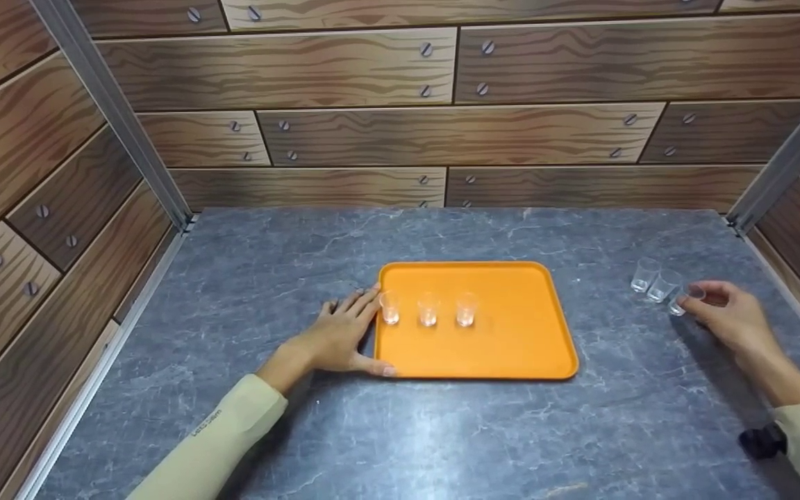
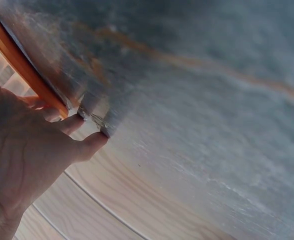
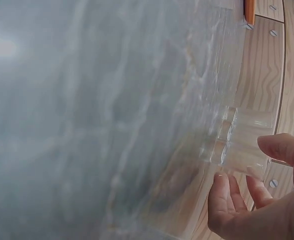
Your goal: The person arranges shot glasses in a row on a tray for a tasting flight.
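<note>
My left hand (image 1: pixel 339 338) rests at the left side of an orange tray (image 1: pixel 511 354). Its fingers are spread along the rim and the thumb lies at the near left corner. On the tray stand a left shot glass (image 1: pixel 390 310), a middle shot glass (image 1: pixel 428 312) and a right shot glass (image 1: pixel 466 311), in a row. Off to the right, my right hand (image 1: pixel 737 319) pinches the nearest shot glass (image 1: pixel 679 305) of another row between thumb and fingers. Just beyond it stand two more clear glasses, a far glass (image 1: pixel 644 275) and a middle glass (image 1: pixel 663 286).
The grey marbled table (image 1: pixel 442 430) carries the tray and glasses. Wood-patterned walls (image 1: pixel 358 135) with metal corner posts (image 1: pixel 119 111) enclose it at the back and sides. A dark band (image 1: pixel 763 441) sits at the right wrist.
</note>
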A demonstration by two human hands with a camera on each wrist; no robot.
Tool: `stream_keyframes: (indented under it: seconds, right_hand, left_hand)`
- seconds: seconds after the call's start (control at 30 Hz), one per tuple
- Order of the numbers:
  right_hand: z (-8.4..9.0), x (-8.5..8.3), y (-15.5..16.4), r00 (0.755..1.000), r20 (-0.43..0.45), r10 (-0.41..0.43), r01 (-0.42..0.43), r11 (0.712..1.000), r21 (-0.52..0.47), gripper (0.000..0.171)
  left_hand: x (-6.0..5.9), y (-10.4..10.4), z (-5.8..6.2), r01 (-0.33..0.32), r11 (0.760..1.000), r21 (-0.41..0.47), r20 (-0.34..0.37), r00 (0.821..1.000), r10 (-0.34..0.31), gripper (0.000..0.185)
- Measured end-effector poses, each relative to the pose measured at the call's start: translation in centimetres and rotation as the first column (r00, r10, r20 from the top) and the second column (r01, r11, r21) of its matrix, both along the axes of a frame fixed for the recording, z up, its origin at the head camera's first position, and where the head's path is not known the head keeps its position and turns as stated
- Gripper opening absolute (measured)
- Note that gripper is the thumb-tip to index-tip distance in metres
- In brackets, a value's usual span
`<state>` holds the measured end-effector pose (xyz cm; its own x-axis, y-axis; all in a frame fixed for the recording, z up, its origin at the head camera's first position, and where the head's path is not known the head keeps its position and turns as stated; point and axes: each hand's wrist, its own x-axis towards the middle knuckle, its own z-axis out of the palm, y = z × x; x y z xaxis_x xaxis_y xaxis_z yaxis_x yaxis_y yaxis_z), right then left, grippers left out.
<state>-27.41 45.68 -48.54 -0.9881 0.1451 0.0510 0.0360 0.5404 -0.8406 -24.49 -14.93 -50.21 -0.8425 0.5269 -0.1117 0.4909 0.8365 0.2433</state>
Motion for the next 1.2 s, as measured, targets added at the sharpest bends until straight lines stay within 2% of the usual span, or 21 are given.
stream_keyframes:
  seconds: [0.37,0.57,0.8,1.0,1.2]
  right_hand:
    - [0.3,0.2,-0.1,0.999,0.046,-0.018,0.017,1.0,0.016,0.031]
    - [0.7,0.7,-0.6,0.998,0.065,-0.022,0.027,0.997,-0.071,0.026]
    - [0.9,1.1,-1.3,0.998,0.064,-0.029,0.042,0.979,-0.199,0.027]
    - [1.0,1.6,-1.5,0.999,0.023,-0.036,0.041,0.952,-0.304,0.026]
    - [1.0,2.1,-1.8,0.998,-0.041,-0.042,0.026,0.943,-0.331,0.024]
  left_hand:
    - [0.1,0.0,0.1,0.008,1.0,0.025,0.0,1.0,-0.008,0.132]
    - [0.0,-0.1,-0.2,0.005,1.0,0.02,-0.013,1.0,-0.005,0.132]
    - [0.0,-0.1,-0.1,0.008,1.0,0.015,-0.017,1.0,-0.008,0.132]
    - [0.0,-0.2,-0.1,0.009,1.0,0.016,-0.022,1.0,-0.009,0.131]
    - [0.0,-0.1,-0.2,0.006,1.0,0.001,-0.011,1.0,-0.006,0.134]
